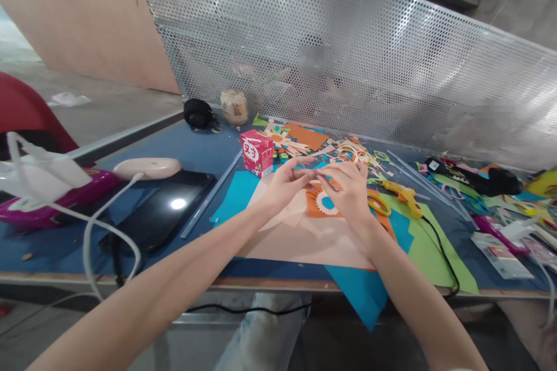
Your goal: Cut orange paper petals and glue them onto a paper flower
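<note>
My left hand and my right hand meet over the middle of the blue table, fingers pinched together on a small pale strip of paper held between them. Under the hands lies an orange sheet bearing a white toothed ring with a blue centre. That sheet rests on a peach paper sheet, with teal paper on the left. Yellow-handled scissors lie just right of my right hand.
A pink carton stands left of the hands. Paper scraps pile behind. A yellow glue gun with black cord, green paper, a black tablet, white cables and a perforated metal screen surround the spot.
</note>
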A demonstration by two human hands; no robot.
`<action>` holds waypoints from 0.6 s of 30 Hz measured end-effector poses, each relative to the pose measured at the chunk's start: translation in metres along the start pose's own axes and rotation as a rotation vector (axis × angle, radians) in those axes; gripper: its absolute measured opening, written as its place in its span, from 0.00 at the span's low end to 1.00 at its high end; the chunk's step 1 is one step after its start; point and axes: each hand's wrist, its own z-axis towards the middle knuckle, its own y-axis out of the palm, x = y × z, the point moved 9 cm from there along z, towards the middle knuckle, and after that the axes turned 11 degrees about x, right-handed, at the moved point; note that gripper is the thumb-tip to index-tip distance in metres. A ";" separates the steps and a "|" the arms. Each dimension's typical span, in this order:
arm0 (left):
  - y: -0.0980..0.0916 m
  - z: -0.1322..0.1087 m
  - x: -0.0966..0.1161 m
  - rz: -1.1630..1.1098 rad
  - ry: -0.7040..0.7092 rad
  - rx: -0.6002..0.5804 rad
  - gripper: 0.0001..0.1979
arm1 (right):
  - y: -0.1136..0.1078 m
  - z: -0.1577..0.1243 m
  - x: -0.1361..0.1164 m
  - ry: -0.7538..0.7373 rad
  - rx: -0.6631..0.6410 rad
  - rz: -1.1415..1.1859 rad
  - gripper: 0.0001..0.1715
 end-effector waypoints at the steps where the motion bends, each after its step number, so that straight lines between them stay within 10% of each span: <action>1: -0.001 0.000 -0.001 0.002 -0.009 0.005 0.23 | 0.000 0.000 -0.004 -0.041 -0.007 -0.020 0.05; 8: 0.005 -0.006 0.000 -0.028 -0.021 -0.025 0.15 | -0.009 -0.002 -0.019 -0.188 0.061 -0.079 0.05; 18: 0.049 -0.057 0.041 -0.258 0.097 -0.415 0.16 | -0.059 0.007 0.000 0.318 0.312 0.462 0.10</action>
